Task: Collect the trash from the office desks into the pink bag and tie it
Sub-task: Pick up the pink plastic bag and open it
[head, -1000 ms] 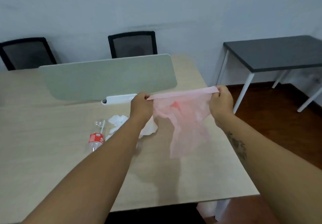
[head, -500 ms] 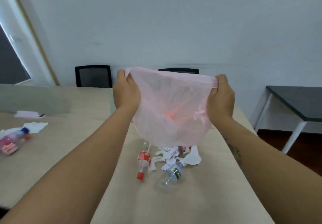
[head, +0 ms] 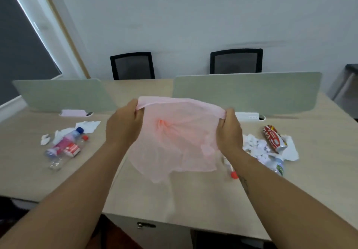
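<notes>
Bag [head: 174, 144] looks thin, limp and light; left hand [head: 124, 126] and right hand [head: 229, 132] each grip its rim, probably the best hold, above the desk [head: 174, 200]

thin translucent plastic pink bag [head: 174, 142]; matt wood-look desk [head: 174, 196]; crumpled paper [head: 255, 148].

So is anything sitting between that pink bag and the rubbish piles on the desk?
Nothing visible blocks either pile. The pink bag hangs between the left hand and right hand, above bare desk. The bottles and paper lie to its left, the crumpled paper and can to its right.
</notes>
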A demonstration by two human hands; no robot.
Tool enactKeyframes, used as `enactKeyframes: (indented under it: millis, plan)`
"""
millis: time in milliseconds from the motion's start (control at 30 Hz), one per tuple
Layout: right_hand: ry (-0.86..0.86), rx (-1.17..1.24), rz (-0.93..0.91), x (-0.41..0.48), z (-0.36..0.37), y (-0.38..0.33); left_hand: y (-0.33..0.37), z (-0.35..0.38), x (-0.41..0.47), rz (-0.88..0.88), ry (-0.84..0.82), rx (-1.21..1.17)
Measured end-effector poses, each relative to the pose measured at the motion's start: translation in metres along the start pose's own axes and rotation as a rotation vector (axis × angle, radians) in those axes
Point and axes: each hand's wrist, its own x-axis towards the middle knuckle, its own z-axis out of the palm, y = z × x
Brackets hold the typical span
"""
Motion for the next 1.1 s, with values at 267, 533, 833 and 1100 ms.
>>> enactKeyframes:
  millis: [267,533,833,1100]
  plan:
    - [-0.680,-0.359,0.319,-0.054,0.073,0.072,-0.073,0.070,-0.043,-0.098,-0.260,0.001]
    - [-0.443,-0.606,0.400,-0.038,0.058,0.145,-0.077,0.139,-0.016,-0.145,-0.379,-0.107]
    - [-0.350,-0.564,0.568,-0.022,0.081,0.185,-0.079,0.202,0.021,-0.135,-0.472,-0.034]
    - [-0.323,-0.217,0.139,-0.055,0.092,0.139,-0.084,0.232,0.088,-0.117,-0.527,-0.082]
